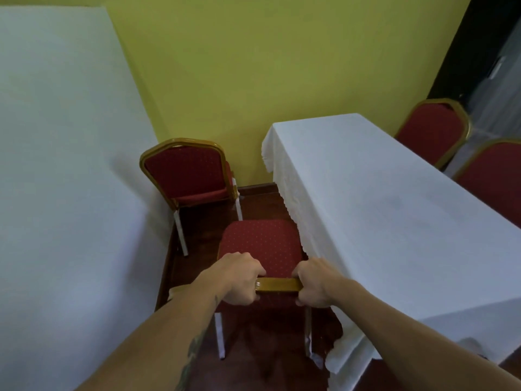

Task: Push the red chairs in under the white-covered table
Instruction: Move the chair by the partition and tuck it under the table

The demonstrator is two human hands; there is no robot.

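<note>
Two hands are gripping the gold top rail (279, 284) of the near chair (260, 246). I am seeing my left hand (239, 277) clamped on the rail's left end, fingers curled under it, and my right hand (315, 283) clamped on the right end in the same way. A tattoo is showing along my left forearm.

The near chair is standing in the aisle on the dark wood floor (253, 201), its back toward me. Its red dotted seat is lying just beside the hanging cloth along the long left edge of the right table (394, 207); I cannot tell whether seat and cloth are touching. The seat is not under the table.

A second chair (186, 173) is standing farther down the aisle, near the far corner of the left table (56, 136), its back facing me and angled toward that table. Both tables are wearing white cloths.

Two more chairs are showing along the far edge of the right table: one (431, 131) near its far corner, another (493, 176) closer to me and cut by the frame edge. A yellow wall (253, 66) is closing the aisle's far end.
</note>
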